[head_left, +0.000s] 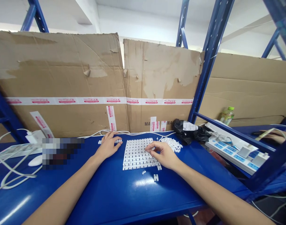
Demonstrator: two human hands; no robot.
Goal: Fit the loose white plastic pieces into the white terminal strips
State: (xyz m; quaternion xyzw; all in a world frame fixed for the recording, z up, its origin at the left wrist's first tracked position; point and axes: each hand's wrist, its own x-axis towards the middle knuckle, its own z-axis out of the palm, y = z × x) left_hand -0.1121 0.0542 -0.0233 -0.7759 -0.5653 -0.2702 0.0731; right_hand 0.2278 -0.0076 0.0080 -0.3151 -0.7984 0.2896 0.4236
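Observation:
A dense grid of small white plastic connector pieces [138,153] lies in neat rows on the blue metal bench top [110,193]. My right hand [163,154] is over the grid's right edge, thumb and fingertips pinched close together; I cannot tell whether a piece is between them. A loose heap of white pieces [172,144] lies just beyond that hand. My left hand [109,145] rests flat with fingers apart, next to a short row of white pieces [116,141]. A small block of pieces [156,177] and a single piece [144,172] lie nearer me.
Taped cardboard sheets [63,72] stand behind the bench inside blue shelf uprights. On the right are a black plastic bag [186,131] and a white power strip [234,151]. White cables and a mouse [35,160] lie left. Another person's hand [275,136] shows far right.

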